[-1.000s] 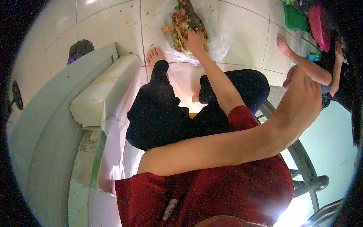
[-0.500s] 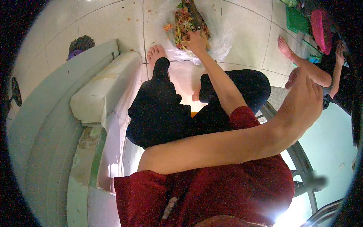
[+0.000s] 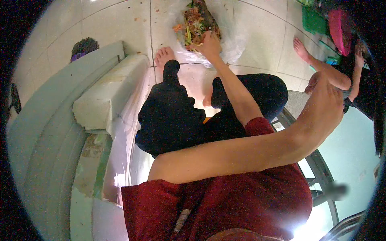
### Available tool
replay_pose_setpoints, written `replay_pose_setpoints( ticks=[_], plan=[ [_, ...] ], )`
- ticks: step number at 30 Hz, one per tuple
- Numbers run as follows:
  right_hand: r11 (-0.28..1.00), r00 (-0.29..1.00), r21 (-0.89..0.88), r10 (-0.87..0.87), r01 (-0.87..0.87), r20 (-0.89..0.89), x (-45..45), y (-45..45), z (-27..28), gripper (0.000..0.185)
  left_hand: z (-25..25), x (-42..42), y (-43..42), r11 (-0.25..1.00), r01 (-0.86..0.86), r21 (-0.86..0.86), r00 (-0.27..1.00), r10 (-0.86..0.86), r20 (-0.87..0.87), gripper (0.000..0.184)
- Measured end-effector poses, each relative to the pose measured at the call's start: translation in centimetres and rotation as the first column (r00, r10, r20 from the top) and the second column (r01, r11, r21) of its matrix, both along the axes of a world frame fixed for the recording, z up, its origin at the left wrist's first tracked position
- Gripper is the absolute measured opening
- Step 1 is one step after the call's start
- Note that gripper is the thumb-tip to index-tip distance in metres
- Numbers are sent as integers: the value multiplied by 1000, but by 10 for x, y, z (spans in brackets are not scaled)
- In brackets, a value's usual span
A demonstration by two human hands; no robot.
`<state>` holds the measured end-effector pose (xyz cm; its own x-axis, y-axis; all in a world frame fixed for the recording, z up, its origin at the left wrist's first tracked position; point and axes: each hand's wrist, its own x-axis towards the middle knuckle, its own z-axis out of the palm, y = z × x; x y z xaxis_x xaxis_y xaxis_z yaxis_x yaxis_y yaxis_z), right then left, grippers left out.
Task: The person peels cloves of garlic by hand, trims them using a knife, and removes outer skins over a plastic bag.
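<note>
My right hand (image 3: 210,46) reaches down to a heap of mixed food scraps (image 3: 194,25) on the floor, its fingers bent together on the near edge of the heap. A pale strip shows by the fingertips. The heap lies on a clear plastic bag (image 3: 235,44) spread open. A long dark brown piece (image 3: 207,16) slants across its right side, its kind unclear. My left arm crosses in front of my body, and my left hand (image 3: 323,92) hangs bent at the wrist at the right. Its fingers curl away, with their tips hidden.
Small crumbs dot the tiled floor (image 3: 116,24). A grey curved panel (image 3: 44,132) and a white block (image 3: 108,92) stand at left. Another person's foot (image 3: 301,50) is at right, near a green tray (image 3: 313,20) and a pink basin (image 3: 339,32).
My right hand has turned slightly and its fingers have shifted at the heap's near edge. A yellow-green strip in the scraps shows more plainly. My left arm stays nearly still.
</note>
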<state>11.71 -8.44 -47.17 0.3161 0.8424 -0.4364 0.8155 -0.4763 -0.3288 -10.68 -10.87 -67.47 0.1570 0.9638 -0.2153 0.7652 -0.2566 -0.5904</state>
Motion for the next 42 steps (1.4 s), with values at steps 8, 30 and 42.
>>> replay_pose_setpoints(
  ticks=[8, 30, 42],
  plan=[
    [982, 992, 150, 119, -111, -42, -19, 18, -18, 52, 116, 25, 19, 894, -288, -344, 764, 431, 480, 33],
    [896, 899, 411, 31, 169, -437, -11, -18, -66, 28, 131, 30, 28, 742, -356, -568, 620, 642, 451, 47],
    [829, 850, 498, 56, 253, -525, 3, 36, 97, 21, 106, 22, 22, 914, -206, -348, 691, 388, 610, 36]
  ],
)
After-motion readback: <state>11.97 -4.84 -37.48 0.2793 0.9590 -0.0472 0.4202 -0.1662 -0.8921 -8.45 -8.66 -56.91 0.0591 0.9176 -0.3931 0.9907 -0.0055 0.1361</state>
